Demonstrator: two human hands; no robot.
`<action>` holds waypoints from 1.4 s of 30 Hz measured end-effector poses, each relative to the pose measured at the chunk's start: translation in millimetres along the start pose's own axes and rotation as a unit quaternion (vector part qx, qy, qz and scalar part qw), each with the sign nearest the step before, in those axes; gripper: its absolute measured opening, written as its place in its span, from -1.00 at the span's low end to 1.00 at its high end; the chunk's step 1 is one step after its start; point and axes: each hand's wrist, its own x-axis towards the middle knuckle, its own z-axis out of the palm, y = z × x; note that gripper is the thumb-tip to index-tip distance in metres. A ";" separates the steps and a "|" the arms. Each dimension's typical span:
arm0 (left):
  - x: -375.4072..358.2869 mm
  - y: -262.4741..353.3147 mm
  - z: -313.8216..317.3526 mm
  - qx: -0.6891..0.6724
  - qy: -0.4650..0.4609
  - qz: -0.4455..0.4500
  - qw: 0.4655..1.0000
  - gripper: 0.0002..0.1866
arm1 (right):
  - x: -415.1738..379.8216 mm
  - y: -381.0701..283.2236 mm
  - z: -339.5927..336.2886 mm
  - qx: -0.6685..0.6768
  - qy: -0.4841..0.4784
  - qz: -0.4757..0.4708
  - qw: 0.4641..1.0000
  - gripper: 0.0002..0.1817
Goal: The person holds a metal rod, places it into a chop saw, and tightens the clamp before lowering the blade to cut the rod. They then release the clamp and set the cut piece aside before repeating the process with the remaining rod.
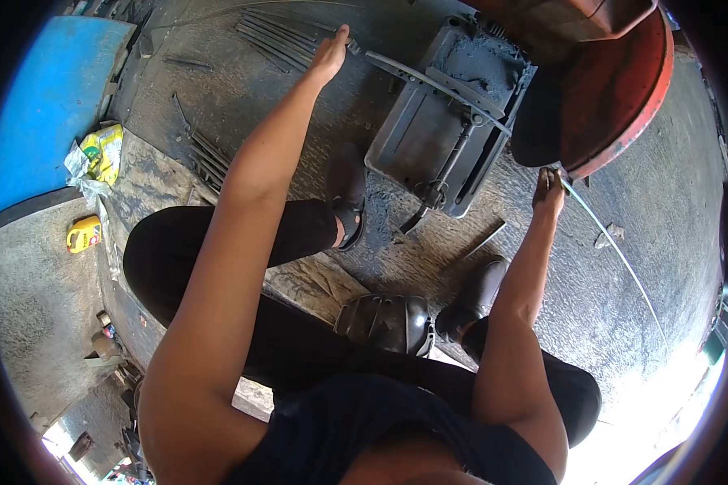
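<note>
My right hand (548,191), its fingers dark, is closed around a long thin metal rod (615,249) beside the red guard's lower edge. The rod runs off to the lower right; its other end is hidden near the guard. At the top, my left hand (330,58) is closed, with a small metallic bit showing at its fingertips that I cannot make out. Between my hands stands a cut-off saw (412,133) with a vise, a screw and a crank handle. A flat metal bar (430,85) lies across its base, its left end close to my left hand.
Thin metal rods (279,40) lie on the floor by my left hand, more rods (209,162) near my left knee. The saw's red guard (623,105) overhangs the right. Grey dust covers its base. A yellow bottle (84,234) and blue sheet (48,97) are at far left.
</note>
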 end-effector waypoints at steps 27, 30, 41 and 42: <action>-24.7 17.0 2.9 -0.006 0.047 0.039 0.998 -0.07 | -9.3 30.7 24.0 0.005 0.014 -0.017 1.000 -0.73; -24.5 19.9 -0.9 -0.023 0.044 0.033 0.998 -0.06 | -8.4 29.6 25.3 -0.004 0.040 -0.012 0.999 -0.73; -28.6 20.4 -5.8 -0.021 0.041 0.034 0.998 -0.01 | -8.5 28.5 29.4 0.001 0.082 -0.008 0.997 -0.76; -29.8 20.3 -6.9 -0.012 0.038 0.035 0.999 -0.01 | -8.9 28.3 28.8 0.004 0.082 -0.007 0.997 -0.77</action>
